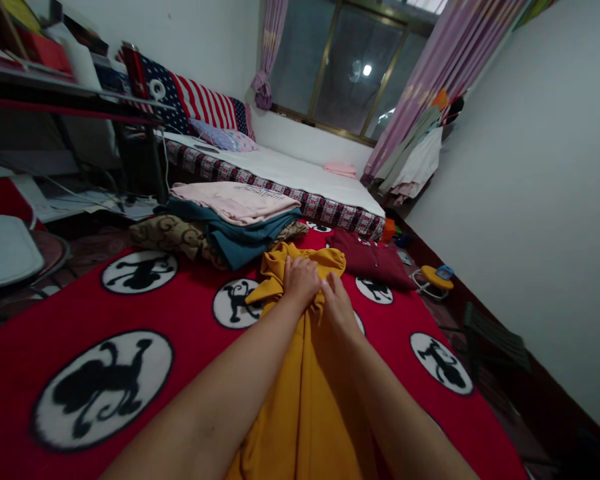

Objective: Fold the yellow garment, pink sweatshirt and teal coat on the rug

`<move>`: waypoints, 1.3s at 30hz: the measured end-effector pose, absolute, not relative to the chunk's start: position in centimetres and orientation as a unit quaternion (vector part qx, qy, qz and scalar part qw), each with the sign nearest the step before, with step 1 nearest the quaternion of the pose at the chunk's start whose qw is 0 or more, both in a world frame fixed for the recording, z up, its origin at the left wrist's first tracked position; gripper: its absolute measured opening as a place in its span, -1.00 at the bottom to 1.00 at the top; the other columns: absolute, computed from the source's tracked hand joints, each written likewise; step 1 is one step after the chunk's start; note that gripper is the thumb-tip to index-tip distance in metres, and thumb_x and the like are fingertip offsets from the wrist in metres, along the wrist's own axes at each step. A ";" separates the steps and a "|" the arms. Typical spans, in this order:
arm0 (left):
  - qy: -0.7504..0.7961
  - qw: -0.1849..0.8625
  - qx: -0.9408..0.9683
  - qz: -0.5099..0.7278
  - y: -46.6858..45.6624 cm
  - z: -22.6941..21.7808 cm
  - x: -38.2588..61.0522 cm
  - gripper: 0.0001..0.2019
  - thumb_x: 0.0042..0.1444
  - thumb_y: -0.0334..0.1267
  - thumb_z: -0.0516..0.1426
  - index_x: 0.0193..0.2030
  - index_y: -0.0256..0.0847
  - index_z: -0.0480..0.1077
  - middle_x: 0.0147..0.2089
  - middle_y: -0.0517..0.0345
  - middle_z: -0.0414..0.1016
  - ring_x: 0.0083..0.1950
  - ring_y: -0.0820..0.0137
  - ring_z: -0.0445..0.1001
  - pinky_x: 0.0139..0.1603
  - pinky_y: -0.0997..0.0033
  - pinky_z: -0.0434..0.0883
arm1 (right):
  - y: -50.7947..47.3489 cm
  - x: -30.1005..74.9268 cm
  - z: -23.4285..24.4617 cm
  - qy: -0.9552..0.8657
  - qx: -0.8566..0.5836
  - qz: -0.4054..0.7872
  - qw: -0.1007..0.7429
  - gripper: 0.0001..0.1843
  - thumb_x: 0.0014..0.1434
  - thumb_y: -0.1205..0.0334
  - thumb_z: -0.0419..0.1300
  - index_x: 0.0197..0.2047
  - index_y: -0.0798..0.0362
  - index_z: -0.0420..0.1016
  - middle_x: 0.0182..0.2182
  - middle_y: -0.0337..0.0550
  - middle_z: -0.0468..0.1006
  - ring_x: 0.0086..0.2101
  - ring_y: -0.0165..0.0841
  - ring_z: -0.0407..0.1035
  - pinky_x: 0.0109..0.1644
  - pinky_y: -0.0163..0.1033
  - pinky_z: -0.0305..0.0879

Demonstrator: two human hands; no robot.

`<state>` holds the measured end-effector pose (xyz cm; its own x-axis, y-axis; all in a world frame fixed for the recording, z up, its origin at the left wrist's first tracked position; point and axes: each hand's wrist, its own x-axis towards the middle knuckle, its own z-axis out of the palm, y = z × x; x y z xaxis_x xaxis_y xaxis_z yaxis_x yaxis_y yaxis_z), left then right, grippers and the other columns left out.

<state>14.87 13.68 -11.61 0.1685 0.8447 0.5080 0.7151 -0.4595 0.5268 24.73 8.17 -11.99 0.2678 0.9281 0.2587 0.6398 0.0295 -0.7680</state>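
Note:
A mustard-yellow garment (305, 373) stretches lengthwise over a red blanket (190, 360), from the near edge to a bunched-up far end. My left hand (303, 281) is closed on the bunched cloth, knuckles up. Close beside it, my right hand (339, 303) grips the same bunch from the right, its fingers partly hidden. Just beyond and to the left is a pile of folded clothes, with a pink top (237, 200) over a teal garment (230, 233) and a brown patterned cloth (167, 233). A folded maroon garment (373, 257) lies right of my hands.
Past the blanket stands a bed (290, 173) with a pillow (223, 135) against a striped, starred cloth. A cluttered desk (70, 100) and a white-seated chair (7, 250) are on the left. Along the right wall are a yellow stool (437, 277) and a dark folding stool (495, 333).

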 end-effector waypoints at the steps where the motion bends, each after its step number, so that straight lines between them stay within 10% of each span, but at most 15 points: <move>1: 0.504 0.103 0.747 0.420 13.9 -11.6 14.6 -0.66 0.19 -0.41 -0.01 0.00 -0.24 0.51 0.02 -0.04 0.54 0.12 0.19 0.40 0.35 0.00 0.08 | 7.4 23.7 -12.4 -0.592 -0.684 0.167 0.393 -0.40 0.30 0.08 -0.11 0.35 0.13 0.13 0.31 0.07 0.20 0.29 -0.17 0.09 0.33 0.04 0.03; 11: 0.437 0.073 0.670 0.596 12.7 -9.9 11.1 -0.59 0.03 -0.61 -0.05 -0.12 -0.22 0.48 -0.04 0.04 0.51 0.06 0.31 0.41 0.19 0.30 0.31 | 5.6 21.6 -11.4 -0.652 -0.734 0.066 0.178 -0.43 0.35 0.16 -0.13 0.39 0.07 0.06 0.39 -0.13 0.01 0.36 -0.19 -0.13 0.37 0.17 -0.18; 15: 0.521 0.013 0.695 0.495 10.6 -9.4 6.8 -0.75 0.11 -0.35 0.13 -0.05 -0.21 0.43 -0.01 -0.01 0.49 0.06 0.20 0.40 0.16 0.22 0.32 | 5.3 21.7 -11.5 -0.649 -0.730 0.074 0.201 -0.43 0.35 0.16 -0.11 0.39 0.06 0.06 0.39 -0.14 0.03 0.36 -0.20 -0.13 0.38 0.14 -0.21; 19: 0.614 0.047 0.716 0.330 9.0 -9.8 2.6 -0.40 -0.10 0.07 0.30 0.05 -0.19 0.38 -0.08 -0.03 0.53 -0.05 0.12 0.49 -0.07 0.26 0.41 | 5.2 21.8 -11.7 -0.644 -0.722 0.094 0.236 -0.44 0.34 0.14 -0.09 0.37 0.04 0.12 0.37 -0.12 0.07 0.36 -0.18 -0.11 0.39 0.14 -0.25; 25: 0.562 0.134 0.752 0.319 8.7 -10.0 0.1 -0.78 0.07 -0.19 0.16 -0.15 -0.10 0.54 -0.17 0.12 0.62 -0.14 0.28 0.55 -0.19 0.44 0.38 | 5.3 22.1 -12.0 -0.633 -0.705 0.117 0.298 -0.48 0.34 0.11 -0.09 0.31 0.03 0.22 0.34 -0.08 0.16 0.34 -0.17 -0.04 0.38 0.14 -0.24; 39: 0.588 0.002 0.654 0.475 10.7 3.2 -6.2 -0.67 0.17 -0.11 0.11 -0.27 -0.39 0.52 -0.41 0.16 0.47 -0.37 0.44 0.35 -0.26 0.45 0.30 | 5.8 22.9 -12.6 -0.551 -0.657 0.172 0.484 -0.44 0.30 0.00 -0.10 0.19 0.16 0.37 0.16 0.10 0.42 0.17 -0.21 0.28 0.30 -0.07 0.07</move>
